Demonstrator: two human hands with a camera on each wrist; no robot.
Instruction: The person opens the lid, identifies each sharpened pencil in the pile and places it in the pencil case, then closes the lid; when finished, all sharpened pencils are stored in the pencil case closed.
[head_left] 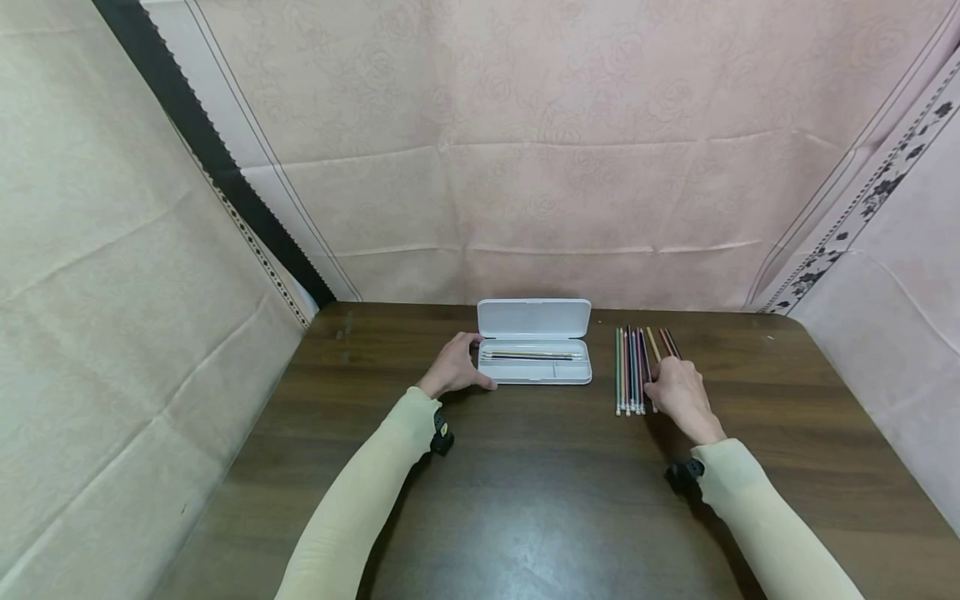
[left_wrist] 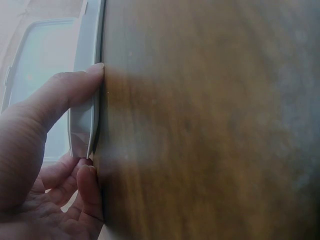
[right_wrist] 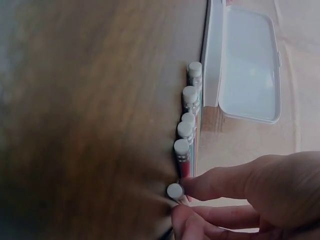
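A white pencil case (head_left: pixel 517 373) lies with its lid (head_left: pixel 534 318) raised at the back of the table. A few pencils (head_left: pixel 528 356) rest lengthwise inside it. My left hand (head_left: pixel 456 367) holds the case's left end, thumb along the front wall and fingers round the end. To the right of the case, several pencils (head_left: pixel 630 371) lie side by side, white erasers toward me. My right hand (head_left: pixel 681 393) is at the right side of this row. Its thumb and fingers pinch a pencil (right_wrist: pixel 175 191) near the eraser end. Part of the row's right side is hidden under that hand.
The brown wooden table (head_left: pixel 480 467) reaches back to a pale cloth (head_left: pixel 555 192) hanging behind it. More cloth hangs at both sides. Each wrist carries a small black camera, the left one (head_left: pixel 442 435) close above the tabletop.
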